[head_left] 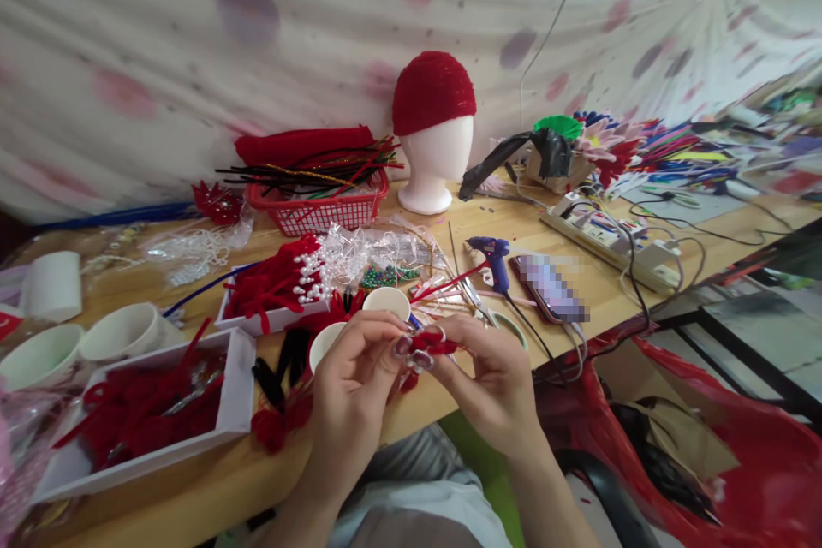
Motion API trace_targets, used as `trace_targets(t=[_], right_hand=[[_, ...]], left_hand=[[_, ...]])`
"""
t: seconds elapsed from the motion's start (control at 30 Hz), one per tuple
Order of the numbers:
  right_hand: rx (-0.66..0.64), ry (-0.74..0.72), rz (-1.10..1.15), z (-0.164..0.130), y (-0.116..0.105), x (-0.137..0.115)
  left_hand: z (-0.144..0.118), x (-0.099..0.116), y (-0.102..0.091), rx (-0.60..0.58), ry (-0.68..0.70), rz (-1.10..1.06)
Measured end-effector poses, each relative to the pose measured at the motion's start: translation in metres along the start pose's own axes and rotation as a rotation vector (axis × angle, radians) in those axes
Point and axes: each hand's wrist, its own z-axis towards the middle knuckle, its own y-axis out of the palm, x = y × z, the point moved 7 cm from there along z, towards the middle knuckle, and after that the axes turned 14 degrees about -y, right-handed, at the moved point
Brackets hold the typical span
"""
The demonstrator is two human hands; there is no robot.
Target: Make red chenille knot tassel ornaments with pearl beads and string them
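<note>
The L hand [356, 372] and the R hand [497, 372] are close together, over the near edge of the table [270, 479]. Fingertips of both are pinched on a small red piece [443, 348], which is betw. them; its exact shape is partly hidden by the fingers. Clock is read from this piece, 12 = straight away from the person. At 12 stands a white mannequin head [431, 171] w/ a red cap [435, 92] on it. Blue glue gun [493, 257] is at 1, phone [545, 287] at 2, power strip [597, 241] also approx. 2, farther. Red basket [314, 214] w/ thin stems is at 11. White box [237, 385] w/ red fuzzy pcs. is at approx. 9.
</note>
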Motion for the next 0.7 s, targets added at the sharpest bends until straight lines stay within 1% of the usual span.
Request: trace_targets(t=[0.07,0.13,0.2,0.23,0.3,0.37,0.5,0.6,0.7], right_hand=[[0.016,0.062,0.026,0.001,-0.002,0.005],[0.060,0.180,0.126,0.003,-0.005,0.015],[0.119,0.316,0.269,0.007,-0.007,0.027],[0.143,0.368,0.329,0.010,-0.008,0.031],[0.150,0.434,0.387,0.018,-0.011,0.035],[0.117,0.471,0.393,0.027,-0.013,0.034],[0.048,0.503,0.407,0.044,-0.017,0.026],[0.038,0.480,0.386,0.056,-0.022,0.020],[0.019,0.416,0.299,0.070,-0.028,0.011]], left_hand=[[0.002,-0.004,0.002,-0.007,-0.081,-0.013],[0.006,-0.012,0.004,-0.044,-0.219,-0.037],[0.010,-0.019,0.008,-0.109,-0.337,-0.102],[0.011,-0.020,0.012,-0.157,-0.366,-0.134],[0.012,-0.018,0.021,-0.269,-0.371,-0.158],[0.013,-0.013,0.031,-0.355,-0.346,-0.133],[0.015,-0.004,0.044,-0.411,-0.297,-0.141],[0.018,0.004,0.050,-0.442,-0.266,-0.161],[0.022,0.015,0.051,-0.473,-0.241,-0.197]])
